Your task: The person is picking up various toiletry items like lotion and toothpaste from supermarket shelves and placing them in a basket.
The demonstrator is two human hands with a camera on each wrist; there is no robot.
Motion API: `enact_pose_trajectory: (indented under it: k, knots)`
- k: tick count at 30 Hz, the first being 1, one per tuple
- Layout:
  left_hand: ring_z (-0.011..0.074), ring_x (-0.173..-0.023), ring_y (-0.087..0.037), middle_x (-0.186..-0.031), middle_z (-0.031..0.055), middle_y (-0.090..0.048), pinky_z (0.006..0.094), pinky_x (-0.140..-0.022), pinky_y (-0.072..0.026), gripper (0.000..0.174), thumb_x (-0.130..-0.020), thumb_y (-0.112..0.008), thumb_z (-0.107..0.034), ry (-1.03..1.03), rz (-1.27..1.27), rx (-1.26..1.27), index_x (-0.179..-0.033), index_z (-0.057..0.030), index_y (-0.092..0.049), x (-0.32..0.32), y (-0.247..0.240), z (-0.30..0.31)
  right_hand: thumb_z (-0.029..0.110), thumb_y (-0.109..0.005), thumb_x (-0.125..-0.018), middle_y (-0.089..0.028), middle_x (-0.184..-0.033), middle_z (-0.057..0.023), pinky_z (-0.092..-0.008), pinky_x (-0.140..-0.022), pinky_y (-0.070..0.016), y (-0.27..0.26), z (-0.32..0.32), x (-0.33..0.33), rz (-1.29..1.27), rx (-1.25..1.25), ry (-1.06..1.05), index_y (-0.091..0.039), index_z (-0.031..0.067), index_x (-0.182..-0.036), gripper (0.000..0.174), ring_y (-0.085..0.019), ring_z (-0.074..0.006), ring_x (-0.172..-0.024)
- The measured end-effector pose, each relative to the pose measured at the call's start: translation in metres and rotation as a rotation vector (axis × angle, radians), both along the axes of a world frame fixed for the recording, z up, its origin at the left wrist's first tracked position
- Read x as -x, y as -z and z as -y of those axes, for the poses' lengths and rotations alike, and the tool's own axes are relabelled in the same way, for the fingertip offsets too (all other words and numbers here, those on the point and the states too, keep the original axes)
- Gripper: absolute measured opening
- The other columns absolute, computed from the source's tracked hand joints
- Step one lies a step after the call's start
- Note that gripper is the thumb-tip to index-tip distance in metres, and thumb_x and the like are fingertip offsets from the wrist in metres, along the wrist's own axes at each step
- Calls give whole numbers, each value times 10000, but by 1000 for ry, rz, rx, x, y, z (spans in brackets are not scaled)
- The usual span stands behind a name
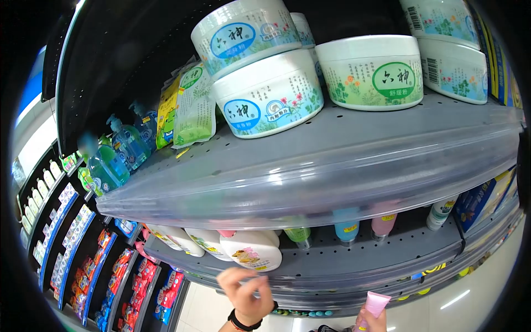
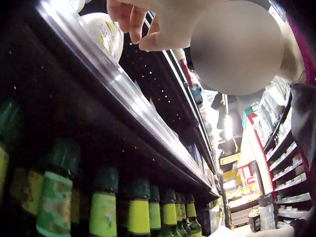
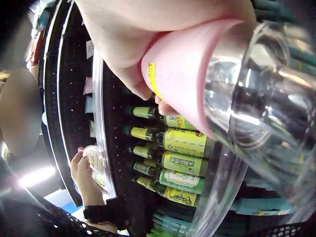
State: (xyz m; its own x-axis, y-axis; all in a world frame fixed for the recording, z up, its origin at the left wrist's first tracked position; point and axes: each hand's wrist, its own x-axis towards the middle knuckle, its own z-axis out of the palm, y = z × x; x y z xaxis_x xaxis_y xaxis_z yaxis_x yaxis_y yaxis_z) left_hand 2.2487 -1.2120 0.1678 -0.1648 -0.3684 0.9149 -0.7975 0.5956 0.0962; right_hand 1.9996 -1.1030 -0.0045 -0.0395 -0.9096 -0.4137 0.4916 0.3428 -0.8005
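Observation:
My right hand (image 1: 371,320) grips a pink squeeze tube (image 1: 378,302), its flat end pointing up in the head view. Close up in the right wrist view, the tube (image 3: 182,69) shows a yellow sticker and a clear cap (image 3: 261,98). My left hand (image 1: 246,296), with a black band on the wrist, is in front of a white bottle (image 1: 251,250) on the lower shelf. Its fingers are loosely bent and hold nothing. From the left wrist, the fingers (image 2: 133,22) appear right beside that bottle (image 2: 106,34).
White tubs (image 1: 271,91) stand on the upper shelf (image 1: 221,166), which has a clear front lip. Pump bottles (image 1: 130,144) are at its left. More tubes (image 1: 347,227) stand on the shelf below. Lower down are green-labelled bottles (image 3: 182,142). Another shelf rack (image 1: 72,238) rises at left.

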Motion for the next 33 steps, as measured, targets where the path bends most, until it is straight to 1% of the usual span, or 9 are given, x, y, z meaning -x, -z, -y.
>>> enact_pose_trajectory:
  k: [3,6,11,13,22,25,30,32,33]
  knots:
    - [225,-866,-475,-892,21,-522,347,-780,-342,341,-636,-685,10,-2,134,-194,-944,-133,-653,14,-6,2,85,-581,-897,-528,-627,10,-217,-441,-362,-3,2,1,-17,34,17,-548,57,-809,98,-491,-78,-502]
    - [256,-868,-454,-908,78,-502,364,-787,-351,333,-632,-674,27,-50,97,-192,-937,-93,-617,12,1,1,92,-582,-900,-528,-621,10,-215,-444,-366,-8,5,-3,-1,8,-1,-550,58,-802,109,-497,-79,-505]
    - [249,-886,-399,-906,78,-429,372,-788,-325,356,-611,-720,-2,-156,22,-239,-935,-117,-630,12,2,2,91,-581,-901,-534,-613,2,-212,-444,-378,-8,9,-6,0,58,-15,-550,60,-789,121,-502,-83,-499]
    - [230,-900,-377,-876,57,-409,349,-781,-305,325,-628,-759,-76,-178,-4,-275,-936,-151,-689,11,3,3,90,-581,-902,-537,-613,0,-213,-443,-381,-9,8,-6,0,53,-21,-551,59,-790,120,-505,-84,-499]
    - [236,-905,-373,-896,80,-382,345,-794,-313,288,-655,-705,-52,-224,21,-295,-921,-160,-718,6,8,4,88,-579,-903,-547,-616,-6,-213,-445,-386,-13,10,-5,26,8,-13,-552,56,-793,117,-519,-86,-504]
    - [242,-911,-375,-906,87,-376,348,-803,-325,285,-658,-700,-51,-157,-54,-340,-924,-151,-716,3,15,7,89,-588,-897,-550,-622,-6,-214,-447,-388,-14,10,-5,17,10,-6,-555,55,-800,107,-521,-86,-505]
    - [255,-926,-379,-930,99,-369,353,-820,-339,278,-661,-692,-49,-142,-8,-346,-925,-136,-712,-3,14,6,92,-605,-885,-555,-632,1,-218,-469,-398,-21,17,-4,-44,22,-40,-559,48,-807,101,-523,-82,-528]
    - [267,-935,-382,-951,102,-381,373,-831,-336,284,-658,-676,-56,-108,-31,-362,-928,-136,-710,-5,21,8,102,-613,-882,-573,-664,5,-215,-493,-406,-27,15,3,-74,146,-53,-573,37,-834,90,-519,-67,-559]
    - [268,-942,-384,-959,98,-389,392,-838,-332,286,-655,-674,-72,-112,20,-341,-929,-146,-709,-6,24,10,75,-619,-856,-596,-698,-20,-248,-553,-439,-27,14,12,-76,149,-106,-602,34,-873,48,-544,-121,-606]
